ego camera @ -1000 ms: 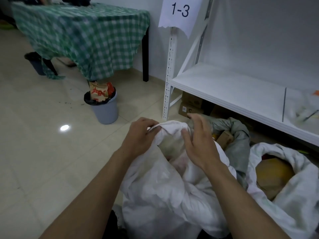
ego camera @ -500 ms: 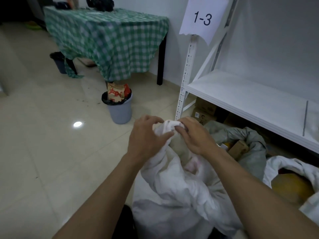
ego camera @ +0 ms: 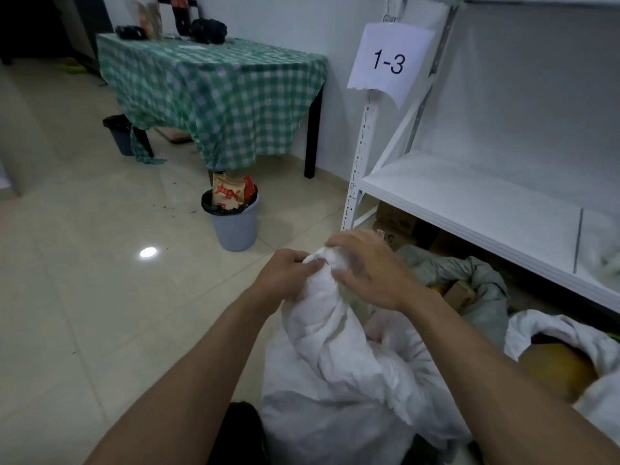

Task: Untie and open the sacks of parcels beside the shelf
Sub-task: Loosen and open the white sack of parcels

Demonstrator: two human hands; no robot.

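A white woven sack (ego camera: 339, 374) stands on the floor in front of me, its neck bunched into a twisted top. My left hand (ego camera: 285, 276) grips that bunched neck from the left, fingers curled into the cloth. My right hand (ego camera: 365, 266) lies over the top of the neck from the right, fingers curved around it and blurred. A grey sack (ego camera: 483, 283) behind it lies open with a cardboard box inside. At the right, another white sack (ego camera: 570, 333) gapes open over a yellow parcel (ego camera: 557, 367).
The white shelf (ego camera: 469, 196) marked 1-3 stands at the right, with cardboard boxes (ego camera: 396, 223) under its lowest board. A grey bin (ego camera: 235, 223) full of rubbish stands on the tiled floor. Behind it is a table with a green checked cloth (ego camera: 214, 95).
The sack's mouth, spread between my hands a second ago, is now gathered into a tight bunch. Both hands have closed in on the neck, and my view has shifted left and up.
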